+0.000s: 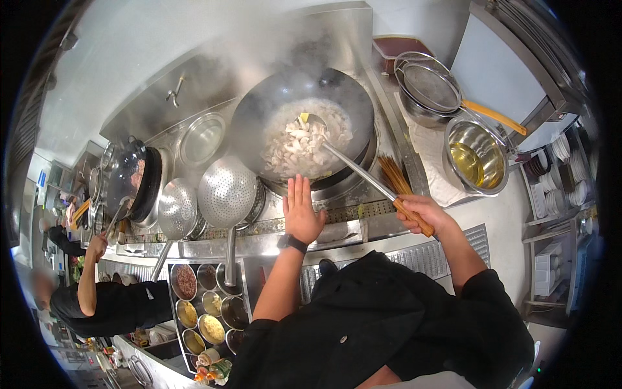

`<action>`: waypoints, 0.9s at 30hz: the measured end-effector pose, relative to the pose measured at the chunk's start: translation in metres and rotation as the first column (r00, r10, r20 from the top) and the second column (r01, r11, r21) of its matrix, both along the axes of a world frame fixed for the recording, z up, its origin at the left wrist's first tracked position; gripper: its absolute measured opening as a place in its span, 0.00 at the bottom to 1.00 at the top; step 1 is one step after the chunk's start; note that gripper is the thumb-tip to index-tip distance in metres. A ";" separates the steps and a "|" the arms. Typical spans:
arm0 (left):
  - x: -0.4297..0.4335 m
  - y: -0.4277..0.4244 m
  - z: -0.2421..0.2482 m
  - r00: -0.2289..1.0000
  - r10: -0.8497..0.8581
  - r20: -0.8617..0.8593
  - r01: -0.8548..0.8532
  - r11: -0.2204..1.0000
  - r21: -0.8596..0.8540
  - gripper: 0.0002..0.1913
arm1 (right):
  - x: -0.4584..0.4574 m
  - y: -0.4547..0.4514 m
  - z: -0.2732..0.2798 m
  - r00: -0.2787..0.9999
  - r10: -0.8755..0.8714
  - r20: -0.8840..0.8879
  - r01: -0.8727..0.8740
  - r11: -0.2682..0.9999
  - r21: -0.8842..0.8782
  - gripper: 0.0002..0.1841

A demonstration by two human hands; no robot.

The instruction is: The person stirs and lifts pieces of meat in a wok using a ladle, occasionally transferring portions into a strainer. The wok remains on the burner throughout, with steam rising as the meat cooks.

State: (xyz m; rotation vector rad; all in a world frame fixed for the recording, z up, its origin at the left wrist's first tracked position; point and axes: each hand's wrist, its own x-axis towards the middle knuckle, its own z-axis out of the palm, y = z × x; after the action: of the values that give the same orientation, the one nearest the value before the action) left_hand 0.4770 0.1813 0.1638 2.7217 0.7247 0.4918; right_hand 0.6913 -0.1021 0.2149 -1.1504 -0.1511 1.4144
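A large dark wok (248, 112) stands steaming on the range, with pale sliced meat (291, 150) in cloudy liquid and a yellow piece on top. My right hand (423, 214) is closed around the wooden handle of a long metal ladle (359, 170), whose bowl rests among the meat. My left hand (303, 209), with a dark watch at the wrist, is held flat with nothing in it, palm down or forward, by the wok's near rim. Whether it touches the rim I cannot tell. A bamboo wok brush (394, 175) lies right of the wok.
Perforated strainers (227, 192) lie left of the wok, above containers of chopped ingredients (212, 329). To the right are a steel bowl of yellow oil (476, 155) and stacked sieves (430, 85). A co-worker (112, 306) stands left at a second wok (138, 180).
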 end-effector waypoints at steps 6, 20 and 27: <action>0.001 0.001 0.000 1.000 -0.001 -0.002 0.001 1.000 -0.007 0.52 | -0.003 -0.004 -0.007 0.995 0.051 0.081 -0.047 0.997 -0.054 0.19; 0.000 -0.001 0.006 1.000 0.014 -0.009 -0.015 1.000 -0.027 0.51 | -0.007 -0.021 -0.034 0.995 0.097 0.035 -0.096 0.995 -0.034 0.24; 0.001 -0.001 0.005 1.000 0.016 -0.019 -0.017 1.000 -0.027 0.51 | -0.008 -0.030 -0.041 0.991 0.094 0.093 -0.088 0.994 -0.060 0.24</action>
State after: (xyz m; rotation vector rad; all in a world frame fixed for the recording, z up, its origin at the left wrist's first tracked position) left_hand 0.4778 0.1806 0.1692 2.7011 0.7541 0.4570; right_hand 0.6835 -0.1322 0.1741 -1.2717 -0.2361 1.4515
